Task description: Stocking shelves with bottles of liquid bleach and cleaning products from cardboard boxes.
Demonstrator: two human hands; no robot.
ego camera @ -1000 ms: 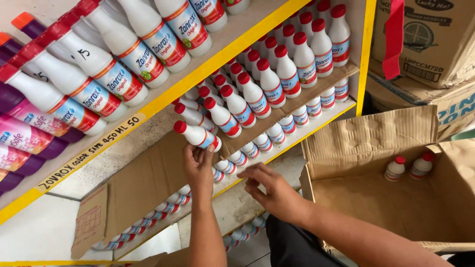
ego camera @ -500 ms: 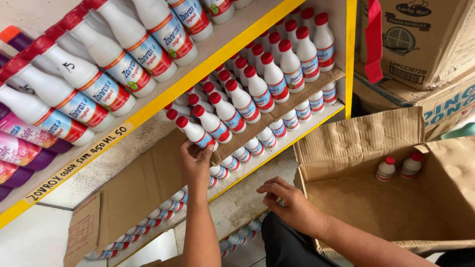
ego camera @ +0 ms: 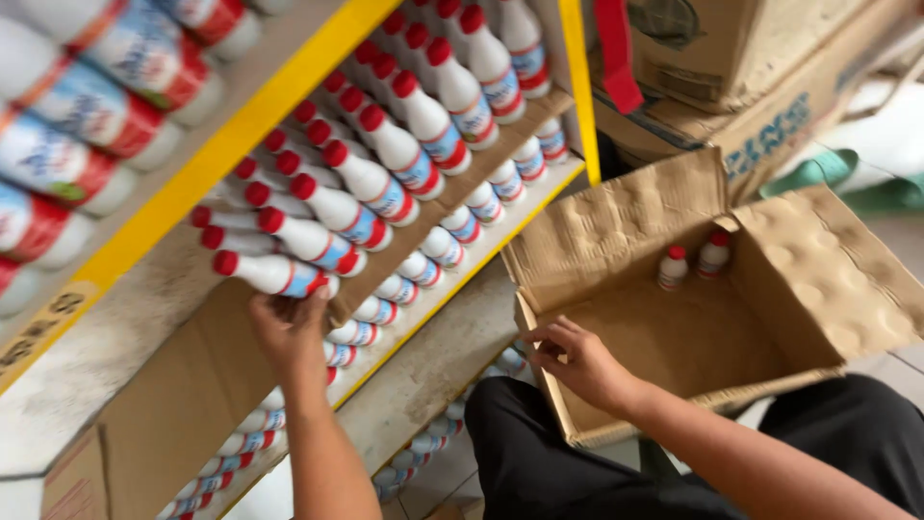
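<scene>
My left hand (ego camera: 289, 332) grips the base of a white bottle with a red cap (ego camera: 265, 273), at the near end of a row of like bottles (ego camera: 395, 144) standing on a cardboard sheet (ego camera: 183, 404) on the yellow-edged shelf. My right hand (ego camera: 577, 361) hovers over the near rim of an open cardboard box (ego camera: 847, 250), fingers loosely curled and holding nothing. Two small red-capped bottles (ego camera: 693, 258) stand in the box's far corner.
Larger red-labelled bottles (ego camera: 87, 106) fill the shelf above. More bottles (ego camera: 452, 246) sit under the cardboard sheet. Stacked cartons (ego camera: 770, 67) rise behind the open box. My dark-trousered knees (ego camera: 549, 462) are below. The yellow shelf edge (ego camera: 231, 144) runs diagonally.
My right hand has moved from the shelf side over to the open box's near rim. The left hand stays on the bottle at the row's end. The view has shifted right.
</scene>
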